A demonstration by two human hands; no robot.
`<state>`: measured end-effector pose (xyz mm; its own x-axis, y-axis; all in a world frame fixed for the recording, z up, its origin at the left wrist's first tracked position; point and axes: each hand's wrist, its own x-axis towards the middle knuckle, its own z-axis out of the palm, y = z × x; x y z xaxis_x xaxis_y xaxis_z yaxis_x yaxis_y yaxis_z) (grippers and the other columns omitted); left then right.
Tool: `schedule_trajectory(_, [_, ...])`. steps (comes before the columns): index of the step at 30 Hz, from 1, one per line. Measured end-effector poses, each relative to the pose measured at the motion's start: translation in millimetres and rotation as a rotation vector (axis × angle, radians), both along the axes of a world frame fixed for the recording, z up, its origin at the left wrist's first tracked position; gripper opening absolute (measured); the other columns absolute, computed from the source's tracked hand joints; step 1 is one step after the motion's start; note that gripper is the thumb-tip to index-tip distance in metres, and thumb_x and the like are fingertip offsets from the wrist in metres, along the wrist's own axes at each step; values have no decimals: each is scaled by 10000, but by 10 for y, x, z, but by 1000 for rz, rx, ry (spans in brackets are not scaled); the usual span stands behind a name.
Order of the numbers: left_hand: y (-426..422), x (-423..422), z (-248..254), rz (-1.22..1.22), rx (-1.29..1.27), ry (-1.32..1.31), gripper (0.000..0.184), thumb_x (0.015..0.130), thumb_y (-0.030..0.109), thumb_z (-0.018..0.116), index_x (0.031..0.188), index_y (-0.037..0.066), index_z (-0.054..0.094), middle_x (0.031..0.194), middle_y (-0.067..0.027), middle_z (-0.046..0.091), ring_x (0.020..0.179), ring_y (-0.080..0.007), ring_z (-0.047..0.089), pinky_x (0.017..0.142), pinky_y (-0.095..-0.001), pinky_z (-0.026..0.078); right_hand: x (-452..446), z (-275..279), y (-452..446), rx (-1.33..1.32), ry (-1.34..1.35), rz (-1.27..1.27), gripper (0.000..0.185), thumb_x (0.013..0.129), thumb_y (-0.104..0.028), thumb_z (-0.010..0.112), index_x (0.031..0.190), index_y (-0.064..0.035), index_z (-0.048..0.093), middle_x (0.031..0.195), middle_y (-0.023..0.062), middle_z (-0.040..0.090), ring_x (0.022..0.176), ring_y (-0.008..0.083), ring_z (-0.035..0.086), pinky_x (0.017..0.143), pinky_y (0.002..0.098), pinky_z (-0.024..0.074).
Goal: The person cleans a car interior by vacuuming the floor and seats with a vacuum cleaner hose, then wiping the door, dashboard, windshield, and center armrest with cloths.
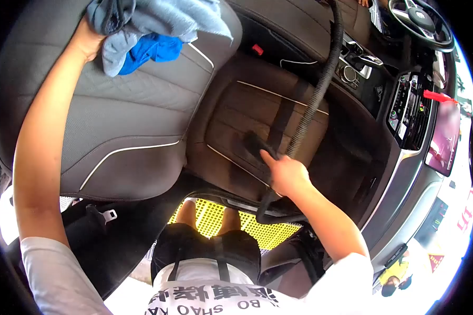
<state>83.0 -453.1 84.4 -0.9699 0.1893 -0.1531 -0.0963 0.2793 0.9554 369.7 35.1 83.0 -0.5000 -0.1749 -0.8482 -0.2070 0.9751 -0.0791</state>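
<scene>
Against the upper part of the dark seat backrest (136, 113), my left hand (88, 41) is closed on a bundle of cloths, grey-blue ones (165, 18) with a bright blue one (151, 52) below. My right hand (288, 176) is wrapped round the dark nozzle (257, 146) of a black ribbed vacuum hose, its index finger lying along the top. The nozzle's end is over the brown-black seat cushion (247, 113); whether it touches is unclear. From my right hand the ribbed hose (312, 107) runs up past the centre console, and a dark loop hangs below the hand.
The centre console (352, 71) and dashboard screen (444, 139) are at the right, the steering wheel (419, 21) at the upper right. A seat-belt tongue (109, 215) lies lower left. Yellow grating (268, 234) is under my legs. A person in yellow (397, 275) appears at lower right.
</scene>
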Motion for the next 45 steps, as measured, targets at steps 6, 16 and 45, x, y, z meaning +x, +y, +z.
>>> schedule_trajectory(6, [301, 144, 145, 28, 26, 180, 733, 801, 235, 778, 1419, 73, 419, 1370, -71, 509, 1208, -184, 509, 1022, -345, 422, -299, -1102, -719, -8, 20, -15, 675, 841, -145, 541, 1477, -278, 358, 1119, 157, 660, 1047, 284, 650, 815, 402, 553])
schedule_trajectory(16, [387, 261, 241, 62, 4, 133, 763, 761, 150, 781, 1422, 61, 410, 1394, -54, 483, 1257, -184, 452, 1064, -337, 364, -32, -50, 520, 233, -159, -65, 820, 794, -136, 598, 1520, -288, 249, 1092, 179, 654, 953, 304, 677, 814, 417, 549])
schedule_trajectory(45, [425, 245, 246, 44, 19, 148, 634, 850, 189, 729, 1388, 29, 433, 1362, -87, 515, 1206, -177, 494, 1039, -308, 379, -1168, -1224, -438, -79, 126, -262, 772, 776, -105, 557, 1494, -272, 327, 1156, 162, 659, 1036, 323, 650, 860, 417, 539])
